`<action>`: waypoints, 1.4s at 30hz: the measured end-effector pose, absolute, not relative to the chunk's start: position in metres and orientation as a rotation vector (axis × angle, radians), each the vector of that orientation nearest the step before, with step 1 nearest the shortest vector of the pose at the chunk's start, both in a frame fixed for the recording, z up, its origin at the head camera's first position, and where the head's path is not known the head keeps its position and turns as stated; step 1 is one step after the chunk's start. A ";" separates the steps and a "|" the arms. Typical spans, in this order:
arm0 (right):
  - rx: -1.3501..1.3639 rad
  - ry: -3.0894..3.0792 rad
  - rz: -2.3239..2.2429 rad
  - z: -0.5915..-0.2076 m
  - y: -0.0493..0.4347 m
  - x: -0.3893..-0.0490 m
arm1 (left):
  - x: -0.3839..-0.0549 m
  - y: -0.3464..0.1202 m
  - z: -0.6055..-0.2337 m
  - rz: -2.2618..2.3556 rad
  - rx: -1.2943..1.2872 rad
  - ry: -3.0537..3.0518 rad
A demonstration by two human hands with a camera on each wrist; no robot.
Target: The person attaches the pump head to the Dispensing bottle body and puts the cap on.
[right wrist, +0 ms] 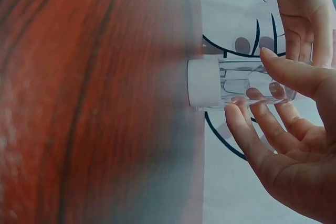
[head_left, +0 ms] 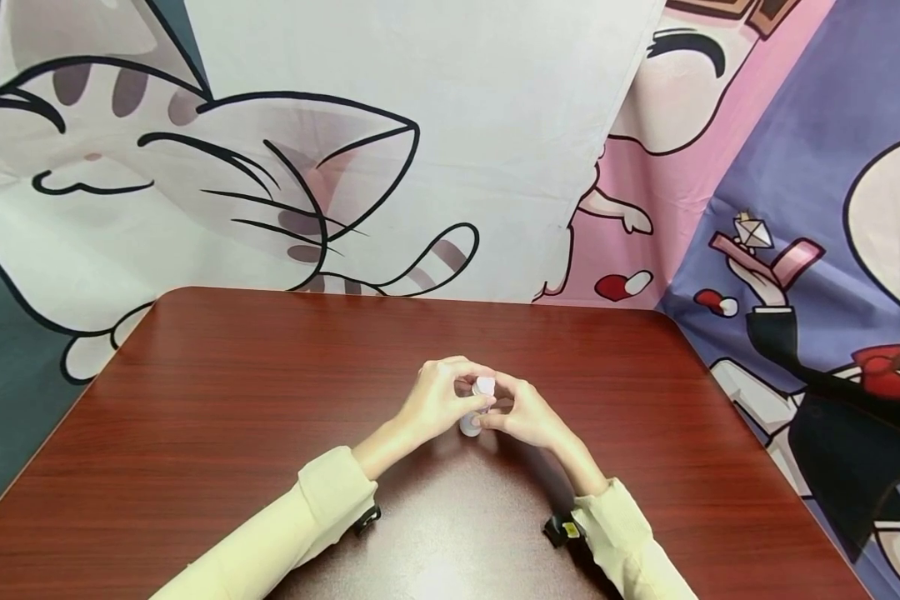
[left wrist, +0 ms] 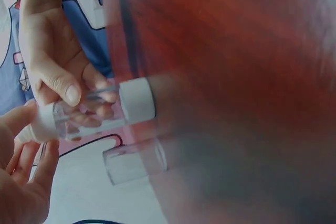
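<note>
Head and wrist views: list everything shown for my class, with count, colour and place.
Bottle: one, clear with white base and top, upright, below centre in head view.
Cylinder: one, clear, near the bottle in left wrist view.
Table: one, reddish brown, under the bottle.
Backdrop: sheet count unclear; white, pink, purple and teal, behind the table.
Wrist cameras: two, mostly black, one per wrist.
Sleeves: two, pale yellow, lower head view.
Left grip: one, bare, at the bottle's top.
Right grip: one, bare, around the bottle's clear body.
</note>
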State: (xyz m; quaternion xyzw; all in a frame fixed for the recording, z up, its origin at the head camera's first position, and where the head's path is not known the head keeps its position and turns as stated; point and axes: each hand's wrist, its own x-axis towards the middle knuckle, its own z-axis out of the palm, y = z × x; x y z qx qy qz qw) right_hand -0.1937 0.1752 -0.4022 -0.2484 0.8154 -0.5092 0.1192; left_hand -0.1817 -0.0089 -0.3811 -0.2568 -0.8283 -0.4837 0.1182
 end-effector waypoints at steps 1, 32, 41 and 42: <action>-0.726 2.394 -1.482 -0.402 0.175 -0.194 | -0.183 -0.010 -0.380 -1.404 -0.771 -2.436; -0.714 2.557 -1.340 -0.397 0.171 -0.192 | -0.194 -0.018 -0.376 -1.553 -1.036 -2.481; -0.693 2.554 -1.337 -0.398 0.171 -0.192 | -0.191 -0.020 -0.382 -1.706 -0.989 -2.414; -0.700 2.553 -1.342 -0.398 0.170 -0.192 | -0.192 -0.021 -0.382 -1.713 -0.980 -2.412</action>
